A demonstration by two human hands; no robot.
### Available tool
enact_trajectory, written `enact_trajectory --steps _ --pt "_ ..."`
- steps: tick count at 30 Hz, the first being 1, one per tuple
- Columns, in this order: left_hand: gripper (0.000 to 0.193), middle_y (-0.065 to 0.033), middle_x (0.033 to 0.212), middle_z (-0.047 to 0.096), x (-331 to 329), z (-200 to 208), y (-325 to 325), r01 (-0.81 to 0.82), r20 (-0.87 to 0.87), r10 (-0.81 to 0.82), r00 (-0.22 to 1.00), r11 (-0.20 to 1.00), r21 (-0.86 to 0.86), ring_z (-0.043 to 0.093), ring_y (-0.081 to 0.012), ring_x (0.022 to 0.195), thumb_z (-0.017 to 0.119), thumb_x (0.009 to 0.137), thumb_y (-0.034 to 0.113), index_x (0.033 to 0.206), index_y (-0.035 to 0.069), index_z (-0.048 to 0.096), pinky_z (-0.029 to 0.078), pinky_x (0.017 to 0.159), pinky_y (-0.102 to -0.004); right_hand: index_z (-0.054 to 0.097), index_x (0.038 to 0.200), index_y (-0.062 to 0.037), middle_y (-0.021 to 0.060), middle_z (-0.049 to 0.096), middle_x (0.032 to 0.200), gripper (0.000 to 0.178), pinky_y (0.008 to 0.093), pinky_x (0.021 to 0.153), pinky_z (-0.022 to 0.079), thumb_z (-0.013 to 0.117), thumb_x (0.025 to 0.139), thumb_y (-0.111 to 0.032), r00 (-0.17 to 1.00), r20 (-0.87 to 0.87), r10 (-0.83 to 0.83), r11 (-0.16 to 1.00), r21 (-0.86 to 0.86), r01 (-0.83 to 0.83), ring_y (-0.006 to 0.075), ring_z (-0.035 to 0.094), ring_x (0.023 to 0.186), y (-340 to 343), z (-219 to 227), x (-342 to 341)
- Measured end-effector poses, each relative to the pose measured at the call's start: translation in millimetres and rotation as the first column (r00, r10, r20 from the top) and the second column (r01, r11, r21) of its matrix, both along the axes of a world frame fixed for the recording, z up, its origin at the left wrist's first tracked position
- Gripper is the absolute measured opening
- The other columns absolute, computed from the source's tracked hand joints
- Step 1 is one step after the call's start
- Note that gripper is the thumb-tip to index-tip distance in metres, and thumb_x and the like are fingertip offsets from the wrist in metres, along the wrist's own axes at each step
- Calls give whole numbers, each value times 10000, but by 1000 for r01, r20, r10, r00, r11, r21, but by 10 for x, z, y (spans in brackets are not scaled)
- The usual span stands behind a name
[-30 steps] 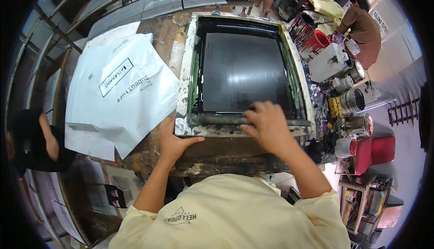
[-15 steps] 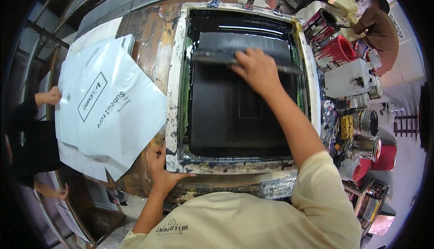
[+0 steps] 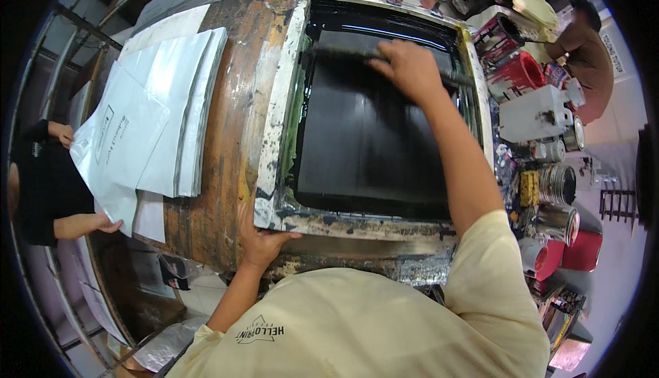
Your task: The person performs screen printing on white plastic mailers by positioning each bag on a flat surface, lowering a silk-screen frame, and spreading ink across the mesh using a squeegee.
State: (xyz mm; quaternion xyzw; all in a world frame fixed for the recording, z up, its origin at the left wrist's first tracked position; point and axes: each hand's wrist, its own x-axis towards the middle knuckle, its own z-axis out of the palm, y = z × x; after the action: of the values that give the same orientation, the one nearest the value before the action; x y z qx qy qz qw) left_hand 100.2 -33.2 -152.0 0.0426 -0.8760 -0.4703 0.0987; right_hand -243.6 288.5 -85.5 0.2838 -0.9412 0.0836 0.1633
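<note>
The fingers of your right hand (image 3: 412, 73) are curled onto the squeegee (image 3: 453, 78), which lies inside the screen frame (image 3: 329, 223) toward its far end, reaching out to either side of your grip. Your left hand (image 3: 261, 244) is at the frame's near left corner, thumb spread apart from the other fingers. Between your two hands the mesh (image 3: 371, 158) carries a dark, wet-looking layer. If your right fingers press unevenly, the blade could ride up at one end and leave a streak; its right end is already close to the side rail, so a skewed pull might catch there. If your left fingers ease off, the near corner could shift. Left of your fingers, a co-worker's hands (image 3: 108, 222) grip a white sheet (image 3: 130, 117) on the bench (image 3: 220, 103); a sloppy swing could smear it. To the right of your right fingers stand a dark-mouthed can (image 3: 486, 43), contents too shadowed to tell, and a pail (image 3: 504, 81) coated red inside and streaked red outside. Nearer you come a white jug (image 3: 532, 114), smudged black, its contents hidden, and metal tins (image 3: 559, 223) whose insides you can't make out.
</note>
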Motion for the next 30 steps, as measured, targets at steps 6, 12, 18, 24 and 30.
enact_trajectory --steps 6,12,18,24,30 --pt "968 -125 1258 650 -77 -113 25 14 -63 0 998 973 231 642 -256 1147 1037 647 166 1449 -49 538 531 1002 -388 616 1034 -114 98 658 955 337 491 720 570 792 896 -366 986 157 -65 997 58 56 335 680 911 -149 337 1964" --pt "839 -109 1266 695 -178 362 241 25 -181 89 979 835 550 661 -212 1131 1005 729 113 1443 -13 583 534 1007 -373 602 1032 -72 111 635 920 394 456 774 570 763 899 -406 984 179 -26 1000 8 25 332 655 912 -199 1112 2735" --pt "834 -148 1389 622 -710 1453 389 169 -439 113 891 816 552 599 -250 1270 879 911 268 1567 -10 443 455 1111 -406 658 963 -96 73 628 862 318 494 901 431 744 872 -389 923 -370 -109 994 -49 98 291 639 888 -312 1972 2340" --pt "1146 -334 1707 238 -191 538 571 104 42 -113 993 633 -767 145 -464 1624 560 942 807 1705 25 215 -90 1215 -754 696 966 -61 126 683 866 320 472 861 421 651 935 -376 885 -459 -80 993 -118 28 345 660 860 -335 2405 1903" --pt "1238 -254 1735 282 -186 500 687 354 328 -173 929 680 -642 83 -417 1653 425 888 932 1645 -44 339 -177 1163 -787 723 1020 -21 179 712 902 382 460 862 450 603 973 -381 946 -300 -121 993 -49 111 390 656 895 -269 2795 1656"
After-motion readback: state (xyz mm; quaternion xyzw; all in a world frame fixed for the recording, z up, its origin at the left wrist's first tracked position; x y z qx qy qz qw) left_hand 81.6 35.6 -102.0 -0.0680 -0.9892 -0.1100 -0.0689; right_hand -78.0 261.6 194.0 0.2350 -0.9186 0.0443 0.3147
